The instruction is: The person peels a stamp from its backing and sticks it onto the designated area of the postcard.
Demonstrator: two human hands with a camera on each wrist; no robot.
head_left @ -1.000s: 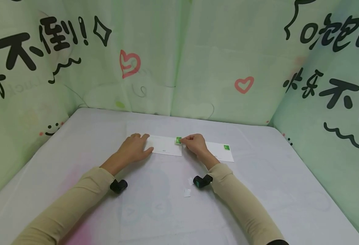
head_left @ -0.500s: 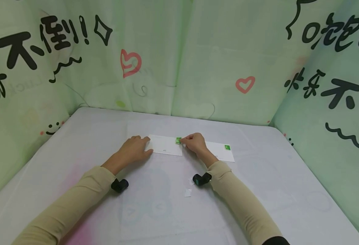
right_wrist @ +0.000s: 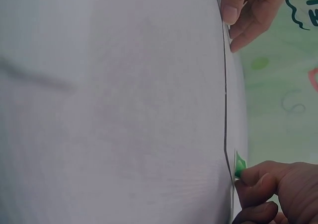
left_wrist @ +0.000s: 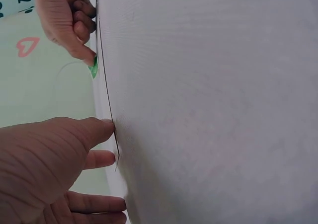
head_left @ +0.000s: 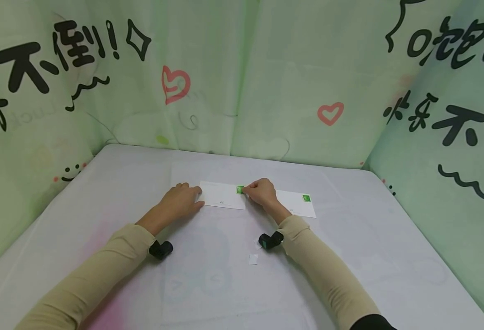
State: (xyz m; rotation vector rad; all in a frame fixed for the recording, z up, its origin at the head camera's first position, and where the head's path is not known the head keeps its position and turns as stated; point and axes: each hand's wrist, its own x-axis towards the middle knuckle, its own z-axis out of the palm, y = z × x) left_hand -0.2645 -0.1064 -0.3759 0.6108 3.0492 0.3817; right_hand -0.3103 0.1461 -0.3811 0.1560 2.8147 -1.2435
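Note:
A white envelope (head_left: 221, 195) lies flat on the table. My left hand (head_left: 177, 201) rests at its left end, fingers spread, with thumb and fingertips on the edge. At the envelope's upper right corner is a small green stamp (head_left: 240, 189). My right hand (head_left: 262, 192) pinches that stamp by its right side, its other fingers curled. The right wrist view shows the stamp (right_wrist: 240, 164) standing a little tilted at the envelope's end. Partly hidden behind the right hand, a second white envelope (head_left: 295, 204) bears its own green stamp (head_left: 306, 198) at the upper right.
A small paper scrap (head_left: 253, 259) lies on the white tabletop (head_left: 208, 284) nearer the front, with another by the right wrist camera (head_left: 270, 240). Behind the table's far edge hangs a pale green curtain (head_left: 208, 114) with hearts and lettering.
Hardly anything differs. The right hand shifts very slightly to the left at the stamp, while the left hand stays at the envelope's left end.

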